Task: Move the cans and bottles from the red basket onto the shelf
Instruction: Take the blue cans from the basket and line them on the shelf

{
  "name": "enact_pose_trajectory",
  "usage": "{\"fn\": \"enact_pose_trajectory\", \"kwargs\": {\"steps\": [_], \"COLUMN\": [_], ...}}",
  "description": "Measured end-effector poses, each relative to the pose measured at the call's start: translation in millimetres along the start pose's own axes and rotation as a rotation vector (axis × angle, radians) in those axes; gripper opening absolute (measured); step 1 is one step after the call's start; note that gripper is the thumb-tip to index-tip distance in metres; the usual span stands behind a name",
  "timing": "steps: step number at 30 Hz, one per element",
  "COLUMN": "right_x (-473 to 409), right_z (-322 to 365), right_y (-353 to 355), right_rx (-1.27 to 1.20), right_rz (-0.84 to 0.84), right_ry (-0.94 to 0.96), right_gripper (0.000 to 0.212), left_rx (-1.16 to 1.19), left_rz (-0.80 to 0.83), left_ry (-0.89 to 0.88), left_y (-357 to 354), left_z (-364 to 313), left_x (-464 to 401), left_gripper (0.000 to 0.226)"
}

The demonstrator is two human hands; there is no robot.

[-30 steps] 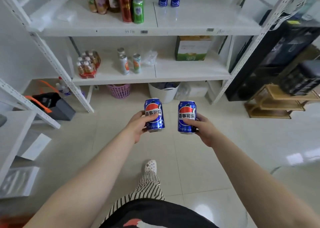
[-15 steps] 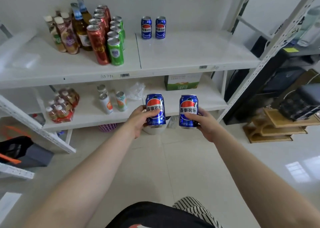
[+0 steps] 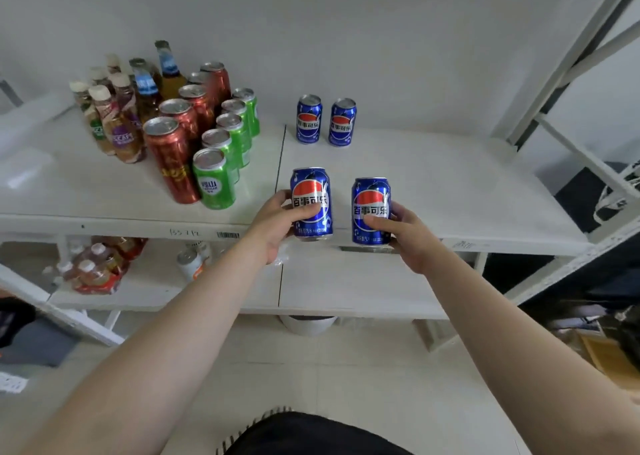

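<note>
My left hand grips a blue cola can, upright, at the front edge of the white upper shelf. Beside it my right hand grips a second blue cola can, also upright. Two more blue cola cans stand at the back of the same shelf, straight behind the held ones. The red basket is out of view.
Red cans, green cans and several bottles crowd the shelf's left half. The lower shelf carries a bottle pack and small cans. A slanted white frame post rises at the right.
Both hands have risen and moved forward with their cans, from in front of the lower shelf to the upper shelf's front edge. The camera has come closer to the shelf.
</note>
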State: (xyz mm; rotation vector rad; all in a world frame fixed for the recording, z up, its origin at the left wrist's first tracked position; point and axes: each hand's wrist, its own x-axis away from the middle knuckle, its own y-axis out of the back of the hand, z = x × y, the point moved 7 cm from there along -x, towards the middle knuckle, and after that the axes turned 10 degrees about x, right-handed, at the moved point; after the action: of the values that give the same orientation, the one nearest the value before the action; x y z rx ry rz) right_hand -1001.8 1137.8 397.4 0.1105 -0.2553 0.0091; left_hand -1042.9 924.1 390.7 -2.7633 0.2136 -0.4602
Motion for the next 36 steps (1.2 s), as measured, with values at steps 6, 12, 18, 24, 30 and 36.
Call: {"fn": "enact_pose_trajectory", "kwargs": {"steps": [6, 12, 18, 24, 30, 36], "right_x": [-89.6, -165.0, -215.3, -251.4, -265.3, -269.7], "right_z": [25.2, 29.7, 36.3, 38.2, 36.0, 30.6], "right_y": [15.7, 21.6, 23.2, 26.8, 26.1, 27.0], "right_rx": [0.032, 0.163, 0.187, 0.186, 0.229, 0.262], "right_rz": [-0.023, -0.09, -0.152, -0.223, -0.259, -0.26], "right_ry": [0.072, 0.13, 0.16, 0.149, 0.133, 0.141], "right_gripper": [0.053, 0.065, 0.066, 0.068, 0.062, 0.064], "left_rx": [-0.049, -0.138, -0.194, -0.199, -0.241, -0.25], "left_rz": [-0.092, -0.115, -0.123, -0.083, -0.075, -0.065], "left_ry": [-0.118, -0.189, -0.236, -0.249, -0.268, -0.285], "left_y": [-1.5, 1.4, 11.3, 12.0, 15.0, 17.0], "left_z": [-28.6, -48.5, -54.4, -59.3, -55.8, -53.7], "left_x": [-68.8, -139.7, -204.9, -236.6, -252.7, -256.5], "left_gripper": [0.057, 0.062, 0.066, 0.071, 0.063, 0.061]}}
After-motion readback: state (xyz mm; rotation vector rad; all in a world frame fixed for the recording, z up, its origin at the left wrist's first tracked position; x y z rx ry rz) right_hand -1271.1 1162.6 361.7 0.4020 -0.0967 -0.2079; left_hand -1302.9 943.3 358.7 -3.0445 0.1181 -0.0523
